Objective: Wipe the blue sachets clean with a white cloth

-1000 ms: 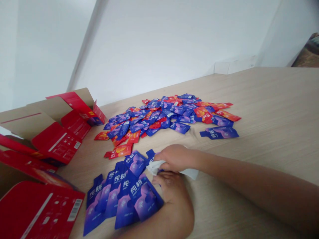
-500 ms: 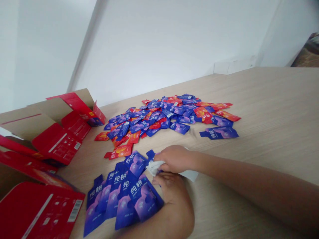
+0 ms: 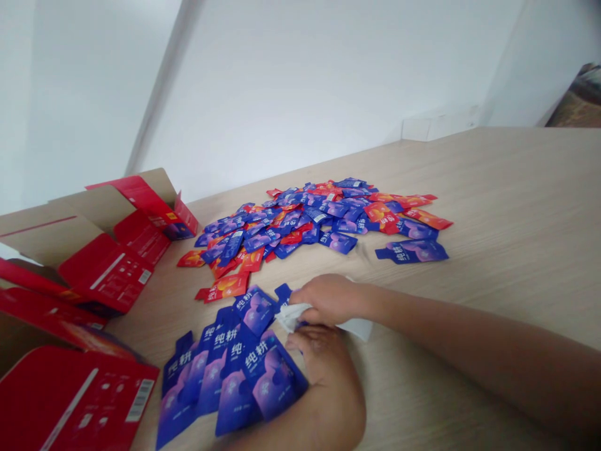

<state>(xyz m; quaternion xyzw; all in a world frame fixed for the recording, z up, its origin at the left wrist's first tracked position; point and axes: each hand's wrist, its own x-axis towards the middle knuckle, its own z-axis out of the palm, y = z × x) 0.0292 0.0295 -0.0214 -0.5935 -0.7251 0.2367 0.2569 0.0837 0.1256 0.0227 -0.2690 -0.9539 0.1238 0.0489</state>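
Observation:
My right hand (image 3: 328,299) has its fingers closed over a crumpled white tissue (image 3: 292,315), pressed onto a blue-purple spouted pouch (image 3: 282,294) that shows only in part beneath it. Just below, my left hand (image 3: 319,351) curls its fingers at the near side of the same pouch; its grip is partly hidden. To the left of both hands, several blue pouches (image 3: 237,376) lie overlapped in a fan, white lettering facing up. One more blue pouch (image 3: 253,310) rests at the top of that fan.
A heap of blue and red pouches (image 3: 300,216) spreads across the back of the wooden table (image 3: 507,250). A single blue pouch (image 3: 416,251) lies to its right. Open red cartons (image 3: 107,269) line the left side, with another red carton (image 3: 79,394) at the near left.

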